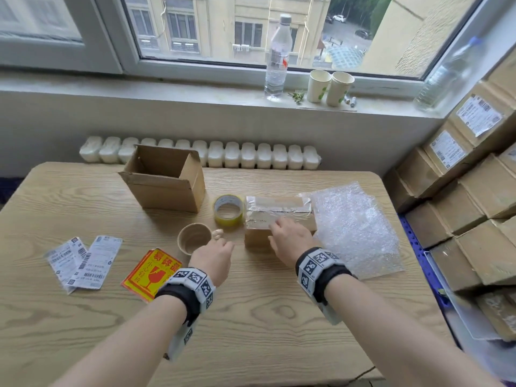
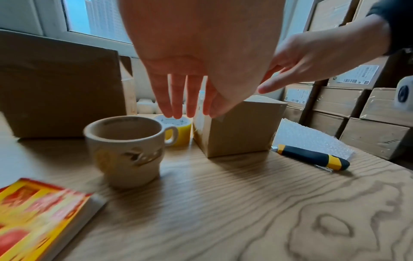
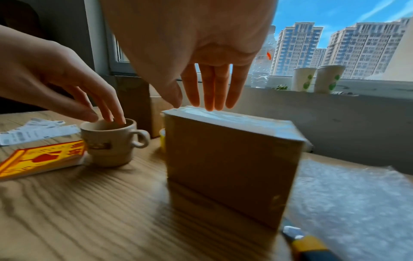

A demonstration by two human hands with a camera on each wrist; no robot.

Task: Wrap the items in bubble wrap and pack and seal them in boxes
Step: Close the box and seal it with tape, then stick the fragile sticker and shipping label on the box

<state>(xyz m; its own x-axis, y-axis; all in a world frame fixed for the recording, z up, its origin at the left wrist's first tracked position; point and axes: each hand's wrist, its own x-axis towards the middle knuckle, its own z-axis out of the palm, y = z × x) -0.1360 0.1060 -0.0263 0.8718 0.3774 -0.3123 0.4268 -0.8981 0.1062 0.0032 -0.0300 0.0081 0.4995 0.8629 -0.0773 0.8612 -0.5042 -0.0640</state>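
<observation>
A small taped cardboard box [image 1: 279, 216] stands mid-table, its top covered in clear tape. My right hand [image 1: 275, 227] hovers over its near top edge with straight fingers [image 3: 214, 91] just touching the tape, holding nothing. A beige mug [image 1: 194, 238] stands left of the box, its handle toward the box. My left hand [image 1: 216, 241] reaches over it, and its loosely spread fingertips [image 3: 120, 121] touch the rim. A sheet of bubble wrap [image 1: 354, 227] lies right of the box. A yellow tape roll [image 1: 228, 210] sits behind the mug. An open empty carton [image 1: 164, 177] stands at the back.
Shipping labels [image 1: 81, 261] and red-yellow fragile stickers [image 1: 152, 272] lie at front left. A black-yellow utility knife [image 2: 312, 157] rests by the bubble wrap's near edge. Stacked cartons [image 1: 469, 191] line the right side. Bottles and paper cups [image 1: 329, 86] stand on the windowsill.
</observation>
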